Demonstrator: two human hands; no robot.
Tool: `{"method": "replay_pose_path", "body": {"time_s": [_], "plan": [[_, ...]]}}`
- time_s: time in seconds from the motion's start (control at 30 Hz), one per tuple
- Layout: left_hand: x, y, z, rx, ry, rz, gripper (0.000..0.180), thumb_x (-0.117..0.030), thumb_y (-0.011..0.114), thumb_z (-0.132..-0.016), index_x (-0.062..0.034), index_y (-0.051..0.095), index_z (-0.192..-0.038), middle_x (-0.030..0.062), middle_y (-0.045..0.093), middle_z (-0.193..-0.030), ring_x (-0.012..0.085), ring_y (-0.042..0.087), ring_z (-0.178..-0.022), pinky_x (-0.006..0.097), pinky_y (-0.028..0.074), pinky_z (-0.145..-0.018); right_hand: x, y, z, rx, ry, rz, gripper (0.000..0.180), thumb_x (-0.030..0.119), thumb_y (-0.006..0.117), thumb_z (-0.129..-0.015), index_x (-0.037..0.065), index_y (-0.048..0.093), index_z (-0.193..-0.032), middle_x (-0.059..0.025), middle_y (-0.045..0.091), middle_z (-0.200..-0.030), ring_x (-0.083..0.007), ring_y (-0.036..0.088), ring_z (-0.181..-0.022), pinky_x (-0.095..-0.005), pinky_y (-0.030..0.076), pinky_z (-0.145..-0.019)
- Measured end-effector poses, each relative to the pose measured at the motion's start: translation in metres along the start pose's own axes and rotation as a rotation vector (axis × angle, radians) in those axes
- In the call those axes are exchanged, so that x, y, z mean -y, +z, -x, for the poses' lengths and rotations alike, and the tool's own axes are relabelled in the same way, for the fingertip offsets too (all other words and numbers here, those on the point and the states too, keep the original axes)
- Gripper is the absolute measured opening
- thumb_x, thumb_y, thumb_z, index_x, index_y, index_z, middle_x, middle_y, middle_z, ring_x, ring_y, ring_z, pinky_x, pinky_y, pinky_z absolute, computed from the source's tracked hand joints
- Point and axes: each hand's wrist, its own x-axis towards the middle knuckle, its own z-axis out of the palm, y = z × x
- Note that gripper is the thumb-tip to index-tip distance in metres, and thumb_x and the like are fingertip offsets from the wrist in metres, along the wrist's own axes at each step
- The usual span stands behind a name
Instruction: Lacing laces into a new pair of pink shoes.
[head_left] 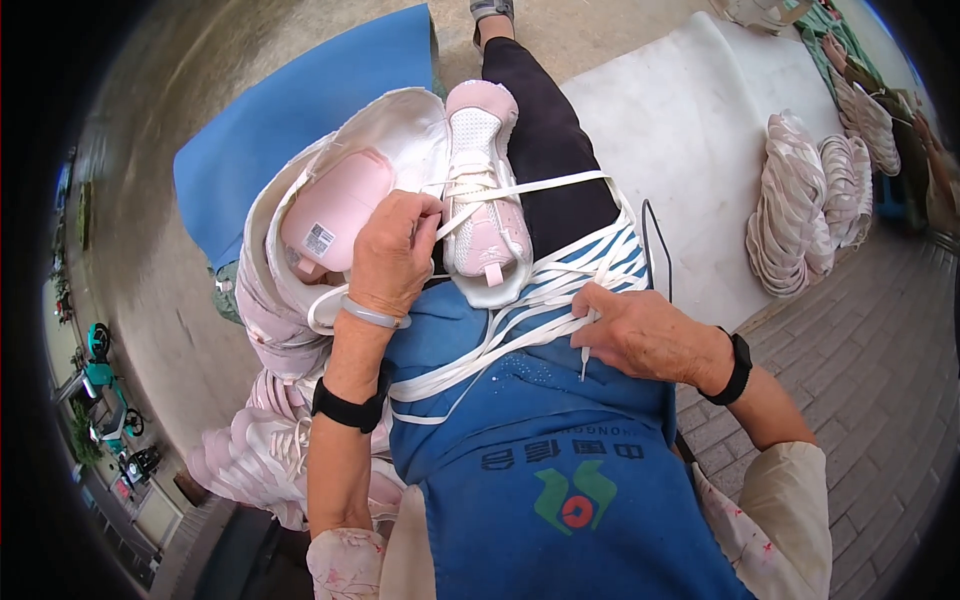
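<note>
A pink and white shoe upper (483, 200) lies lengthwise on my lap, its toe pointing away from me. Flat white lace crosses its front, and one length stretches off to the right over my dark trouser leg. At the upper's left edge, my left hand (393, 250) pinches a piece of that lace between thumb and fingers. My right hand (640, 335) is closed on a white lace near its tip, which hangs down below the fingers. Between the hands, a bundle of loose white shoelaces (500, 340) spreads across my blue apron (540, 430).
Nested pink and white uppers (262, 300) are piled on my left, beside a blue sheet (290, 120). On the right, a white sheet (680, 140) bears stacked uppers (787, 210). Another person's hand shows at the far right edge. A thin black wire (660, 245) stands beside my lap.
</note>
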Motion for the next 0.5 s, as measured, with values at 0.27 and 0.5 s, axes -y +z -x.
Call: {"method": "replay_pose_path", "body": {"time_s": [0.27,0.5], "plan": [[-0.043,-0.017,0.002,-0.197,-0.213,0.508,0.025,-0.005,0.052,-0.095,0.0005,0.052,-0.119,0.0088,0.067,-0.09,0.0122,0.063,-0.083,0.025,0.049,-0.08,-0.004,-0.009,-0.018,-0.177,-0.028,-0.175,0.007,0.005,0.059,-0.085,0.0,0.061,-0.089,-0.0144,0.056,-0.09,-0.0303,0.061,-0.077,-0.0367,0.049,-0.068],[-0.045,-0.001,0.014,0.029,-0.417,0.334,0.018,-0.012,0.055,-0.095,-0.0012,0.062,-0.107,0.0029,0.064,-0.087,0.0081,0.057,-0.076,0.023,0.046,-0.065,-0.022,-0.03,-0.07,-0.479,-0.011,0.058,0.014,0.01,0.054,-0.088,-0.003,0.057,-0.081,-0.0189,0.058,-0.08,-0.0349,0.06,-0.077,-0.0418,0.048,-0.068]]}}
